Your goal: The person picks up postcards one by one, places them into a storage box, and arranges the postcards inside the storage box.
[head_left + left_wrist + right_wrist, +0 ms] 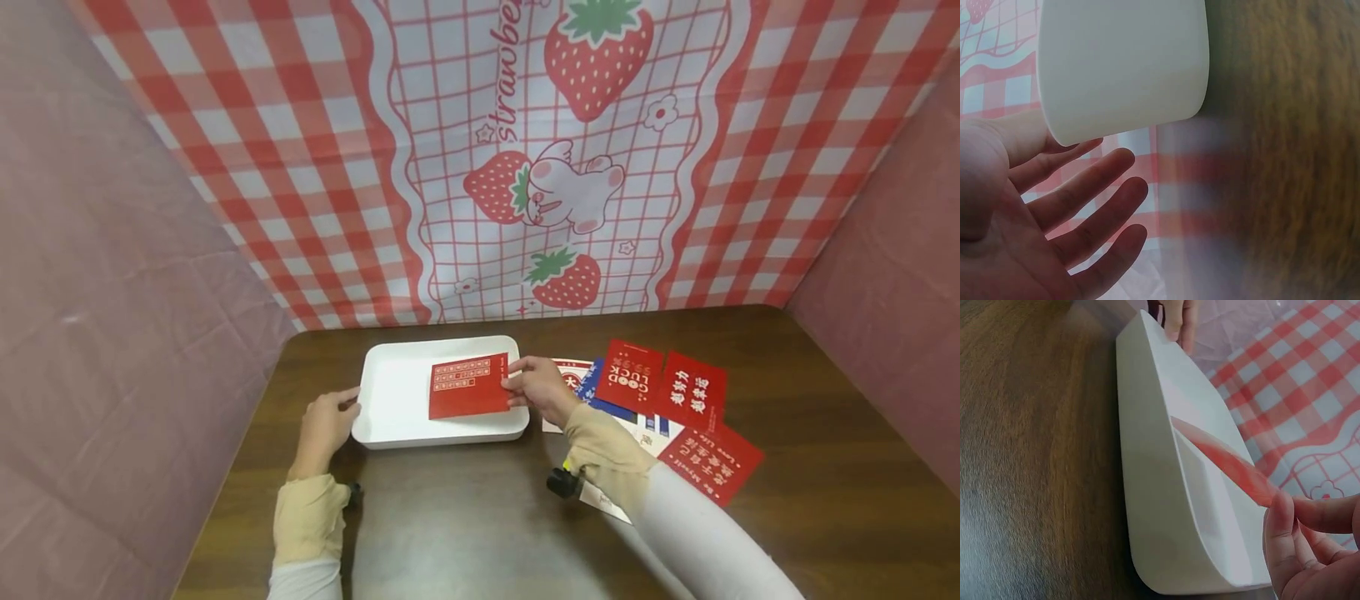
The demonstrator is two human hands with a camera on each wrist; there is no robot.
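A white tray [390,383] sits on the table, and my left hand [326,425] is at its left end. In the left wrist view, the thumb and forefinger of my left hand [1054,200] grip the tray's rim while the other fingers spread loosely below. My right hand [543,387] pinches the right edge of a red card [472,404] with pale printed boxes. In the right wrist view, the card [1229,462] is tilted, with its far end down inside the tray [1147,475] and its near end raised between thumb and fingers of my right hand [1316,537].
Right of the tray, several cards overlap on the brown table [810,375]: a red "Good Luck" card [630,375], a red card with white characters [693,392], another red card [712,462] and a blue one [592,387]. A strawberry-print cloth [450,83] hangs behind.
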